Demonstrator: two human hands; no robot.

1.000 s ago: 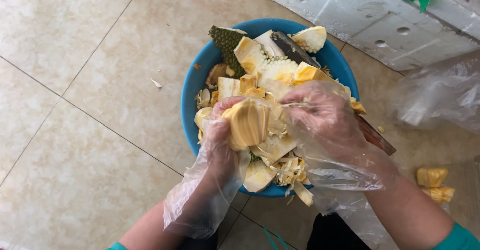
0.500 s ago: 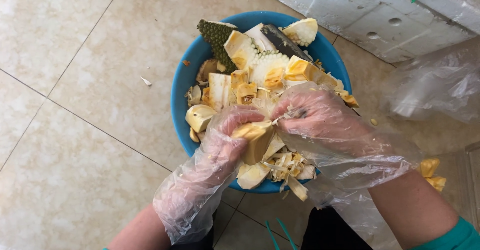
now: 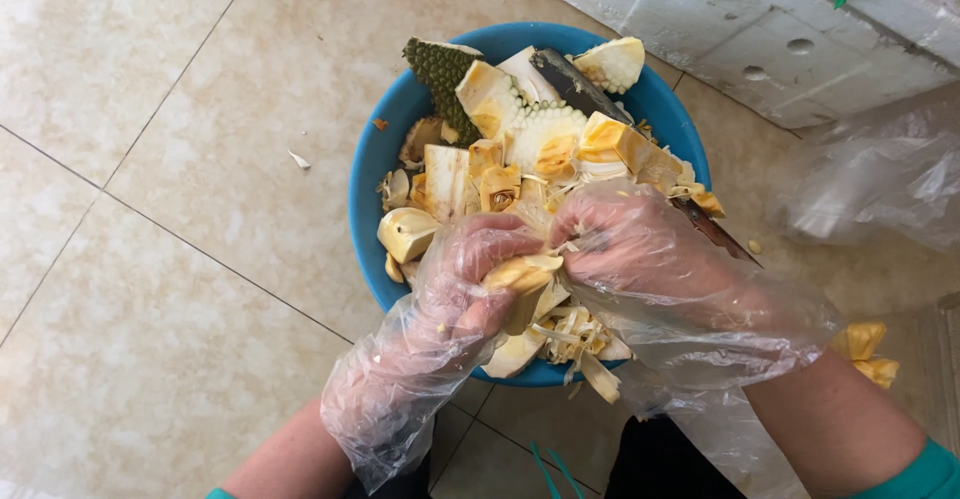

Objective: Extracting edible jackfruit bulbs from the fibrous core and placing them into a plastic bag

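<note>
- Fingers of the left hand curl round a yellow jackfruit pod, thumb under and fingertips over, so the piece sits pinched and steady above the bowl.
- Right hand has its fingers bent narrow onto the pod's far end, seemingly pinching the pale strings there; both hands pull against each other, which looks like the reason they meet so closely.
- Both hands wear loose clear plastic gloves, likely to keep sticky sap off the skin.
- Work is held directly over the blue bowl, so scraps drop onto the heap of rind, core pieces and fibres already in it.
- Knife lies blade-down across the heap at the far side, set out of reach of the hands, its handle end hidden behind the right hand.
- Bowl stands on the tiled floor; a white foam box and a clear bag lie beyond it, and a few yellow pods sit apart at the right.
- Against the frame half a second ago, the hands have closed in tighter on the pod, and the pod is more hidden by the left fingers.
- A second ago the left hand showed a larger, open piece of fruit; now only a small yellow part shows.
</note>
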